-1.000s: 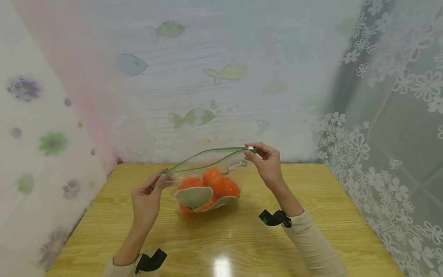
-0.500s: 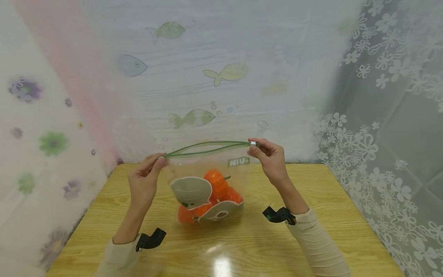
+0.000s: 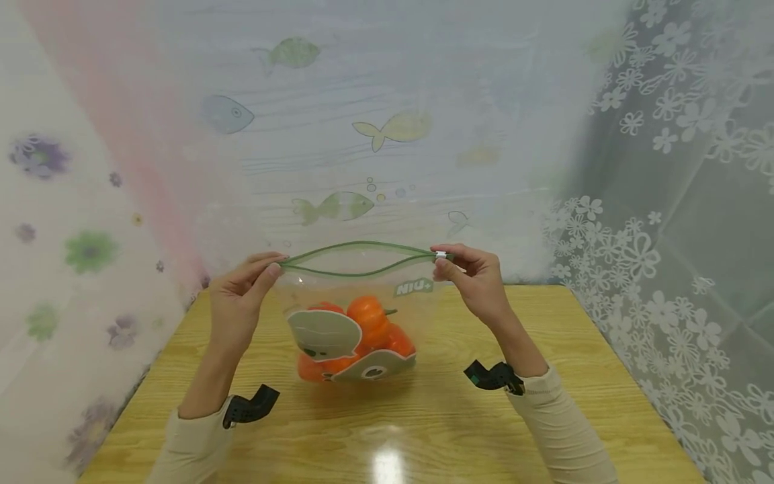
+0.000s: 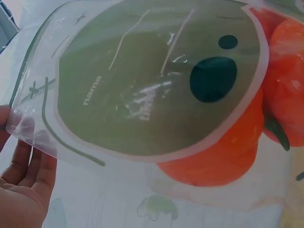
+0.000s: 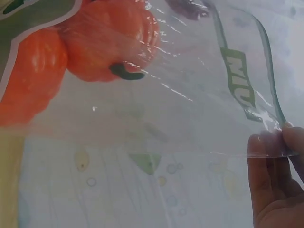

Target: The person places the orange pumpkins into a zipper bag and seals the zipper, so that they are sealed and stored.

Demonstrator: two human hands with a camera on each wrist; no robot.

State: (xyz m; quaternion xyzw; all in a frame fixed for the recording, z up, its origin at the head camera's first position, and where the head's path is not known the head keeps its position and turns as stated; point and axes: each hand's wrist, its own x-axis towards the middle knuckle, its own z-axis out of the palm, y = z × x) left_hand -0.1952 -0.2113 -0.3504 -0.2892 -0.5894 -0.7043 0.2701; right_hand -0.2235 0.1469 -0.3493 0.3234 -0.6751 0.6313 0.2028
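Between my hands hangs a clear zip bag [image 3: 423,316] with a green zip rim and green-grey cartoon prints; its mouth gapes. Inside lie several orange pumpkins [image 3: 367,317], one showing a green stem. My left hand [image 3: 237,296] pinches the left end of the rim between thumb and fingers. At the right end, my right hand [image 3: 478,279] pinches the rim beside the white slider [image 3: 441,255]. The left wrist view shows the large printed patch [image 4: 156,85] with pumpkins behind it. In the right wrist view, a pumpkin [image 5: 111,40] shows through the plastic near the NIU label [image 5: 240,83].
A wooden table [image 3: 484,437] lies under the bag. Behind it hangs a pale curtain [image 3: 387,81] printed with fish, and flowered sheets [image 3: 683,323] close in the sides. Each wrist carries a black camera mount [image 3: 250,407].
My left hand rises, then shifts slightly left, bringing the rim nearly level. The bag stands taller and its mouth gapes wider. My right hand keeps its pinch at the slider end.
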